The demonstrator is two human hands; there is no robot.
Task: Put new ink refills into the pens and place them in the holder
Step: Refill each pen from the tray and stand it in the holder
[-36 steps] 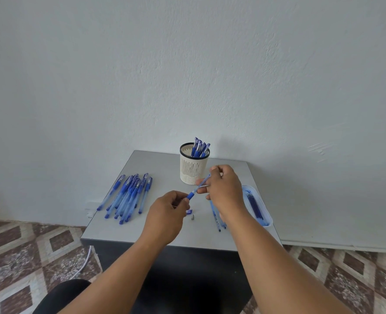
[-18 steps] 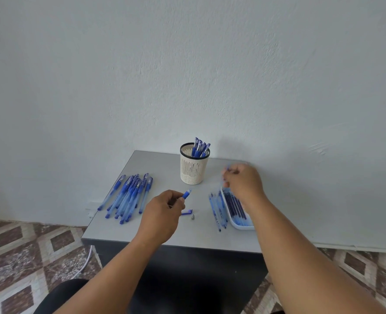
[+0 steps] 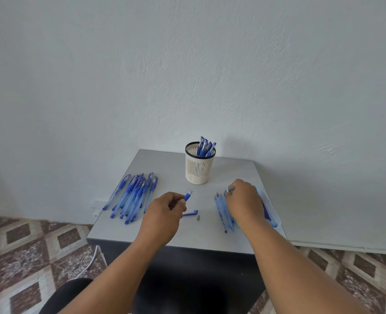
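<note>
— Right of centre on table (image 3: 164,164): R hand (image 3: 244,200) down over loose refills (image 3: 223,214) beside tray (image 3: 271,209), long axes running near-to-far. Fingers curled, pinching what? Can't tell.

— And L hand (image 3: 162,214)?

— Pinches pen barrel (image 3: 188,196), open end aimed up-right toward holder (image 3: 200,166). Vs 0.5 s ago: R dropped from tray's far end to refills; barrel unmoved.

Blue pens (image 3: 133,196), cream holder (image 3: 198,169), grey table (image 3: 176,234)

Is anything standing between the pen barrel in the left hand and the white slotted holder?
Nothing visible. The left hand grips the blue translucent pen barrel, and bare grey tabletop lies between it and the white slotted holder.
</note>
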